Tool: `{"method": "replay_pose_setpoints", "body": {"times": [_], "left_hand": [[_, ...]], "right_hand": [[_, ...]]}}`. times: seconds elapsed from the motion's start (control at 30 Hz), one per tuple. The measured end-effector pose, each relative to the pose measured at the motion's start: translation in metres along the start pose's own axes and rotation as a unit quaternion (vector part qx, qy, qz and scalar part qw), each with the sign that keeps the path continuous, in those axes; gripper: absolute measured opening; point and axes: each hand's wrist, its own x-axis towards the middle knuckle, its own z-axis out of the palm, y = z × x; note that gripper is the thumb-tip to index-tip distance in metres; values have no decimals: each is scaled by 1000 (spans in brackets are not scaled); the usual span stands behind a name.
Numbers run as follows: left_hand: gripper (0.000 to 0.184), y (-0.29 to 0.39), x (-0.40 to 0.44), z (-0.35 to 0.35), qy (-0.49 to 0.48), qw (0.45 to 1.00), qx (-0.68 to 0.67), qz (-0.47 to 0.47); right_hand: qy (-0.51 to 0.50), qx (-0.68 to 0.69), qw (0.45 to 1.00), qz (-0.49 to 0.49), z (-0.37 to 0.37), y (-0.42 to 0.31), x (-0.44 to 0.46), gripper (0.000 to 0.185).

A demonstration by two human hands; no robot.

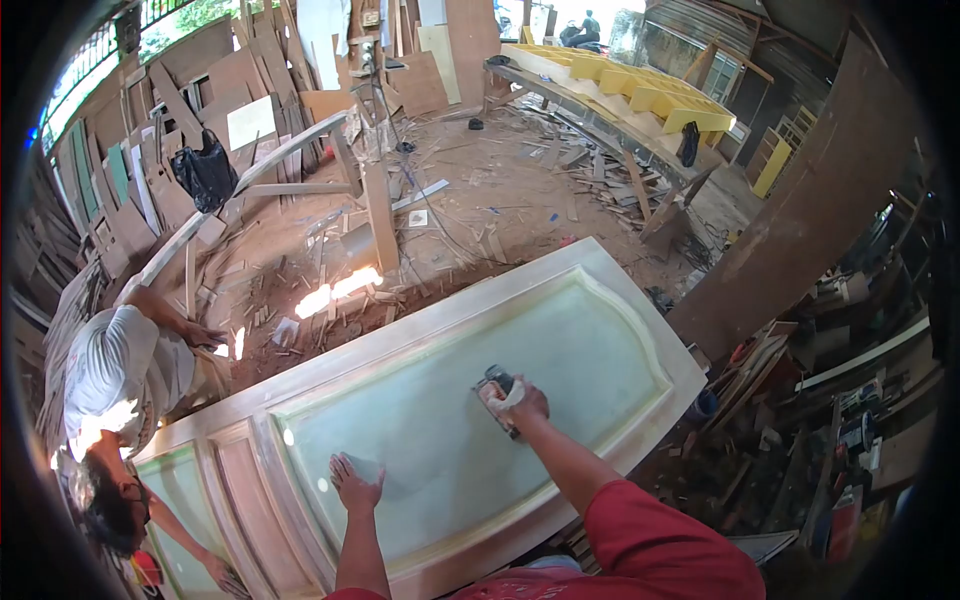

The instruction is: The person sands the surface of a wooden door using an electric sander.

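A wooden door (590, 262) with a pale green recessed panel lies flat in front of me. My right hand (527, 402) grips a sander (494, 396), dark with a rectangular base, which rests on the green panel right of its middle. Something white shows between that hand and the tool. My left hand (355, 482) lies on the panel's lower left part, fingers spread, holding nothing. Wooden mouldings (655, 375) frame the panel. The sander's underside is hidden.
At the left a person (130, 370) bends over the door's other end, one hand (225, 575) on it. A wooden post (380, 220) and rail stand beyond. A brown board (790, 200) leans at right. Yellow frames (640, 85) lie on a far bench; scraps litter the floor.
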Motion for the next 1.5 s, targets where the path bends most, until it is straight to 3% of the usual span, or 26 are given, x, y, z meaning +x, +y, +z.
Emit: {"method": "replay_pose_setpoints", "body": {"times": [0.13,0.23,0.4,0.53,0.73,0.9,0.97,1.07,1.13,1.27,1.5], "left_hand": [[130,-28,-3,2,6,1000,5,15],[130,-46,-17,7,16,999,2,43],[125,-68,-56,11,21,996,8,92],[123,-84,-90,20,30,994,3,107],[125,-94,-124,26,25,996,-11,82],[126,-94,-136,27,27,997,-4,74],[128,-97,-137,35,35,997,7,70],[131,-89,-143,36,27,999,9,38],[136,-83,-148,36,10,1000,6,-2],[144,-75,-156,37,-24,996,-4,-87],[149,-78,-159,47,1,990,-4,-140]], "right_hand": [[-57,-2,996,-62,18,-73,-42,91],[-38,21,993,-113,64,-111,-59,80],[-76,39,977,-195,116,-176,-101,81],[-164,-2,960,-227,133,-218,-144,86],[-174,7,937,-303,173,-229,-191,82],[-213,-4,920,-329,155,-202,-197,80],[-160,37,918,-361,186,-168,-176,79],[-121,31,942,-311,182,-134,-149,80],[-162,0,959,-234,106,-124,-142,83],[-133,10,979,-157,69,-62,-91,82],[-42,23,998,-35,-9,49,-25,82]]}}
